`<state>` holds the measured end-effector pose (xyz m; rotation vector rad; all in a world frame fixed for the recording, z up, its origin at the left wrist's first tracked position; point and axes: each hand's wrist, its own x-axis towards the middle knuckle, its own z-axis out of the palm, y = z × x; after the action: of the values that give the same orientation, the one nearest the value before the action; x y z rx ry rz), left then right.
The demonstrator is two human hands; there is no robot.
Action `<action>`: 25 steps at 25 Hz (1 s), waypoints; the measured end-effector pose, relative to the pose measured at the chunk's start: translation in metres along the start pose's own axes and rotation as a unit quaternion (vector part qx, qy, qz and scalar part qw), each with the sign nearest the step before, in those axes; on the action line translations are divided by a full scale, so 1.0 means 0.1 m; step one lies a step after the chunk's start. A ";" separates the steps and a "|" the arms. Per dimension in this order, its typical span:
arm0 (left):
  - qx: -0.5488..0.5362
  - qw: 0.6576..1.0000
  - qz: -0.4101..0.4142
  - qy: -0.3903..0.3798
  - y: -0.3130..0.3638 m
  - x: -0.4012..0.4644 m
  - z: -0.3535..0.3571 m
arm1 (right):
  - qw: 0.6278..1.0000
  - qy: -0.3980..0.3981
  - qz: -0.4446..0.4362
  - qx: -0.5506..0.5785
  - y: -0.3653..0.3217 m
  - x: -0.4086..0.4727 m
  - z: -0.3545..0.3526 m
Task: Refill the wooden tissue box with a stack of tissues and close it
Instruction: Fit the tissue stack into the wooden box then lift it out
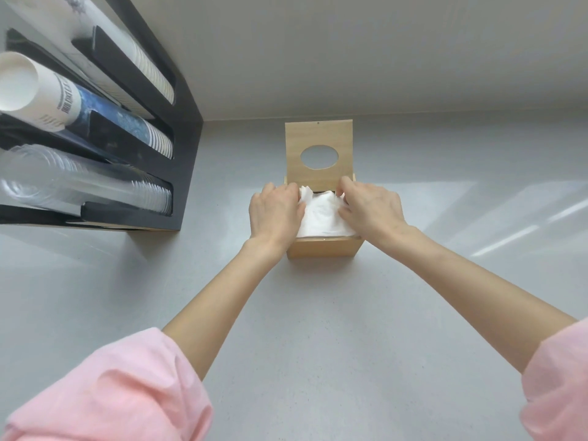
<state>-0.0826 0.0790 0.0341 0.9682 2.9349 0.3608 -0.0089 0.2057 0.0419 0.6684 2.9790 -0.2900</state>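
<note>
Both arms are bare from above the elbow down to the left hand [276,211] and the right hand [372,210]. Loose pale pink sleeves [121,389] are pushed up and bunched in soft folds. No rings, watch or bracelets show.

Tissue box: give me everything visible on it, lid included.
The box is small, square, light wood, standing on the grey counter near the back wall. Its lid, hinged at the far edge, stands open and upright, with an oval dispensing hole in its middle. A white tissue stack fills the top, rumpled and rising above the rim. The left hand and right hand press on the stack from either side, covering the side walls.
</note>
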 end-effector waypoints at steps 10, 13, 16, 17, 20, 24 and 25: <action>0.148 0.984 0.068 -0.076 0.06 0.08 0.18 | 0.973 -0.055 -0.085 -0.208 -0.11 0.11 0.10; 0.196 0.971 0.078 -0.109 0.08 0.09 0.14 | 0.970 -0.064 -0.082 -0.220 -0.11 0.10 0.09; 0.217 0.962 0.089 -0.139 0.09 0.08 0.11 | 0.975 -0.062 -0.074 -0.202 -0.08 0.11 0.09; 0.218 0.961 0.089 -0.141 0.09 0.07 0.09 | 0.977 -0.057 -0.071 -0.195 -0.08 0.10 0.08; 0.210 0.962 0.121 -0.126 0.11 0.07 0.01 | 0.985 -0.006 -0.093 -0.149 -0.10 0.04 0.01; 0.188 0.945 0.187 -0.193 0.12 0.08 -0.04 | 0.978 -0.054 -0.147 -0.138 -0.15 0.00 0.06; 0.194 0.936 0.191 -0.221 0.12 0.09 -0.03 | 0.976 -0.081 -0.135 -0.151 -0.15 0.00 0.08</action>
<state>-0.0832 0.0925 0.0400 1.4460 2.4355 -0.4062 -0.0153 0.1907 0.0365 0.1985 2.8618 0.0929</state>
